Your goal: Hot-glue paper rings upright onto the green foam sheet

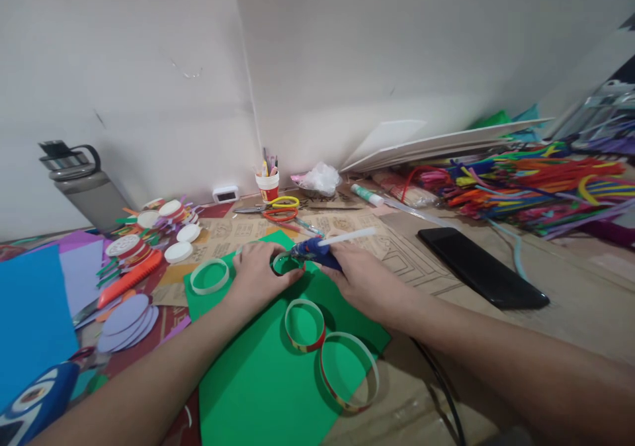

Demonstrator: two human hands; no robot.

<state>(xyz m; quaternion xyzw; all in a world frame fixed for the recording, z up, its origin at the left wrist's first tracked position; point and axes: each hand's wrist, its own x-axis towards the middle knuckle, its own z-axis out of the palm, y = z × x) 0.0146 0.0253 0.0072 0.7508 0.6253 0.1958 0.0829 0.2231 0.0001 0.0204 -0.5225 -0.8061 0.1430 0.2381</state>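
Note:
My right hand (360, 274) grips a blue hot glue gun (312, 250) with a white glue stick (350, 235) poking out of its back. The gun's nozzle points left into a paper ring (282, 271), which my left hand (262, 270) holds down with fingers and thumb closed on its side. That ring rests on a green sheet (253, 380). Two more rings, a middle one (312, 348) and a larger one (354, 406), stand nearer me, touching or nearly so. Another pale ring (210, 292) is left of my left hand.
Left are a red-handled cutter (131, 279), purple paper discs (124, 323), a blue sheet (30, 320) and a grey bottle (89, 191). Scissors (280, 214) and a pencil cup (268, 186) sit behind. Right are a black phone (481, 266), pipe cleaners (536, 181) and a black cord (439, 373).

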